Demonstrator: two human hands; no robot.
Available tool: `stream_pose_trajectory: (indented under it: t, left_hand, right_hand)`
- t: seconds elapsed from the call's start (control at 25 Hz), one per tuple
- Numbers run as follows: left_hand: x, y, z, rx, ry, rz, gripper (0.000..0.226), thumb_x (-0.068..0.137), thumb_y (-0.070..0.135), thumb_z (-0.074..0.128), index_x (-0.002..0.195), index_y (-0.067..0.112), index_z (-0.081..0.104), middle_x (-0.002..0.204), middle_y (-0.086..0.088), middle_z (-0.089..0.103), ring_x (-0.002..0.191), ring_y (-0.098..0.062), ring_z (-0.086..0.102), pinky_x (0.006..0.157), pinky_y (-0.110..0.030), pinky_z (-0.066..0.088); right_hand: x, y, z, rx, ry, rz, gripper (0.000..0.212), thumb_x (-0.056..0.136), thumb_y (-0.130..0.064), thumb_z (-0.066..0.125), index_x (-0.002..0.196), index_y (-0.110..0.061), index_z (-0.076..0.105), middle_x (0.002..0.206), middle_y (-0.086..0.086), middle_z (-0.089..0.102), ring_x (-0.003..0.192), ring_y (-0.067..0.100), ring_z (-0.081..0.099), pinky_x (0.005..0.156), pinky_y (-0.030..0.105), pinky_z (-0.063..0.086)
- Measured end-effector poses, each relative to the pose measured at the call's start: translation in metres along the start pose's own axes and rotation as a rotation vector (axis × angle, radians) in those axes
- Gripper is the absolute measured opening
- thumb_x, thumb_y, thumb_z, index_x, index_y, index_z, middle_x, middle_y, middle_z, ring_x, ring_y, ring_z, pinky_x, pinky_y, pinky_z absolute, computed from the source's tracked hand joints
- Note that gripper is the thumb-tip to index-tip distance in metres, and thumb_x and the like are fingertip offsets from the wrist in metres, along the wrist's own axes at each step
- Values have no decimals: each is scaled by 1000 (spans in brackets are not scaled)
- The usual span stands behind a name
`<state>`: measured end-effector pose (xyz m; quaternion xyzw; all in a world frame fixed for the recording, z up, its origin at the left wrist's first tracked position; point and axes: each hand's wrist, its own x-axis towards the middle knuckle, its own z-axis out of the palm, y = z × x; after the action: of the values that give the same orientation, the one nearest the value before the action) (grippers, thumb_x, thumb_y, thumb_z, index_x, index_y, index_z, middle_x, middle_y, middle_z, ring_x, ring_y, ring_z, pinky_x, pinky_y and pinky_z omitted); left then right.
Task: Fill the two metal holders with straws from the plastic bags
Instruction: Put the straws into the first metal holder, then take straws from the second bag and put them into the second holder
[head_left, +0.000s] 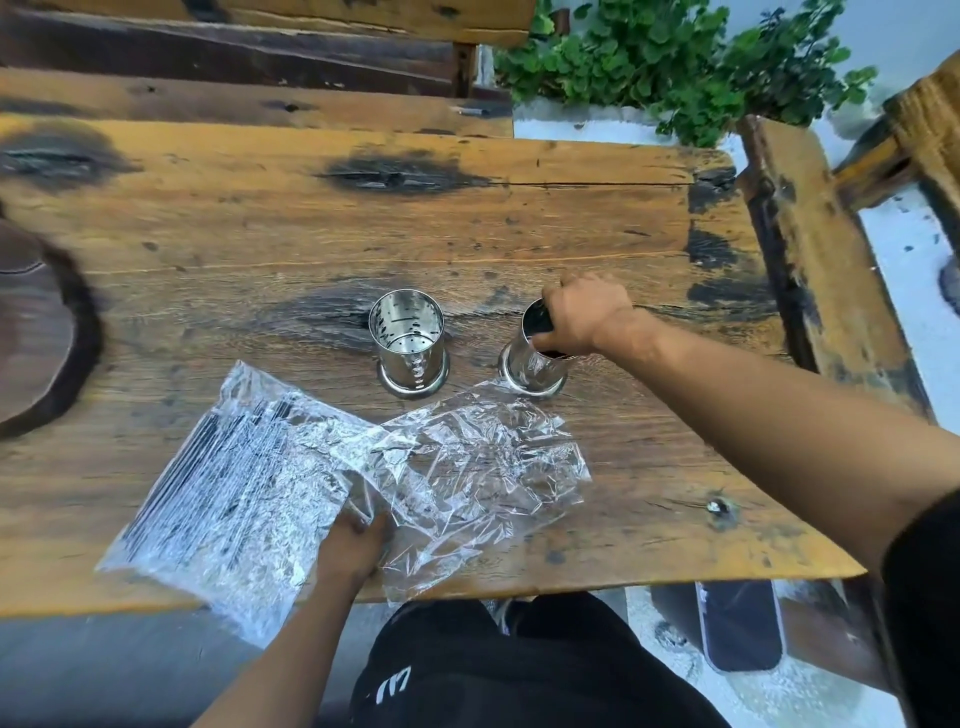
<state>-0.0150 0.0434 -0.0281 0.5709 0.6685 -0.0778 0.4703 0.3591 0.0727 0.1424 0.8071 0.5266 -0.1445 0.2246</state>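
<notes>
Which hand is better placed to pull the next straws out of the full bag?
Left. The left hand already rests at the open end of the full bag, while the right hand is busy at the top of the right holder. The left holder stands empty.
</notes>
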Motion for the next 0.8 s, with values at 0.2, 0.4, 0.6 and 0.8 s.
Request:
stream_pose_trajectory:
  t: [0.2, 0.4, 0.6, 0.8]
  left_hand:
    - [0, -1, 4, -8, 17, 10, 53, 85, 62, 55, 79, 9, 54, 72, -10, 64, 72, -31, 61, 68, -37, 46]
    - [-3, 0, 6, -18, 39, 16, 51, 77, 58, 51, 65, 9, 57, 65, -9, 63, 67, -30, 60, 63, -33, 44]
    - [-8, -2, 9, 225, 52, 84, 50, 97, 57, 50, 71, 15, 61, 66, -3, 65, 66, -21, 60, 61, -33, 45]
    - [8, -13, -18, 234, 393, 180, 39, 96, 42, 51, 77, 10, 62, 80, -12, 63, 78, -37, 62, 66, -39, 48]
  right_hand:
    - [-39, -27, 46, 340, 355, -262, 21, 99, -35, 50, 110, -21, 62, 102, -5, 52, 97, 13, 50, 95, 34, 51]
    - [-77, -85, 140, 429, 121, -321, 25, 96, -32, 51, 117, -20, 59, 107, -1, 52, 101, 18, 53, 92, 35, 51]
    - [-80, -136, 198, 458, -192, -174, 87, 84, -65, 60, 155, -41, 18, 164, 7, 4, 151, 46, 1, 119, 65, 10]
    - [-74, -165, 219, 365, -224, -163, 97, 85, -66, 61, 159, -39, 3, 168, 7, -13, 151, 49, -12, 118, 67, 3]
